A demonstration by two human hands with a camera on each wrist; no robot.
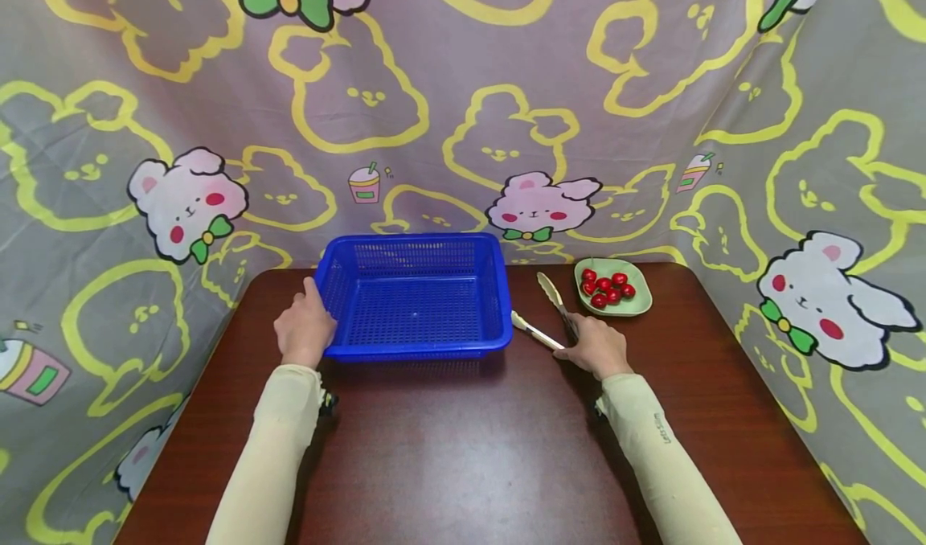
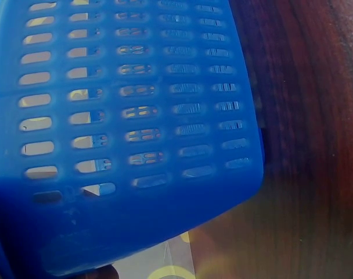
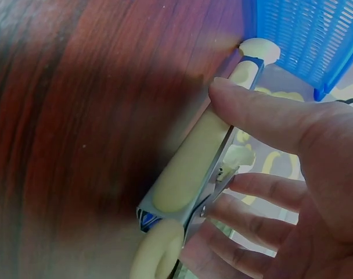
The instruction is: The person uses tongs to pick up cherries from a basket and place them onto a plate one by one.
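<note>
My left hand (image 1: 304, 325) holds the left rim of a blue plastic basket (image 1: 415, 350), with fingers at its outer side. In the left wrist view the slotted basket wall (image 2: 118, 215) fills most of the picture, and only a fingertip shows below it. Right of the basket, my right hand (image 1: 599, 346) grips a pair of tongs (image 1: 537, 333) with cream-coloured tips spread apart. Seen from the right wrist, the thumb presses one cream-handled arm of the tongs (image 3: 188, 157) while the other fingers lie along the far arm. Nothing is between the tips, which point away toward the back.
Beyond the right hand, a pale green plate (image 1: 641, 304) bears several red cherries (image 1: 604, 285). The brown wooden table (image 1: 434, 448) ends at a patterned cloth (image 1: 427, 167) that hangs behind and on both sides. The basket's inside floor (image 1: 415, 320) shows bare.
</note>
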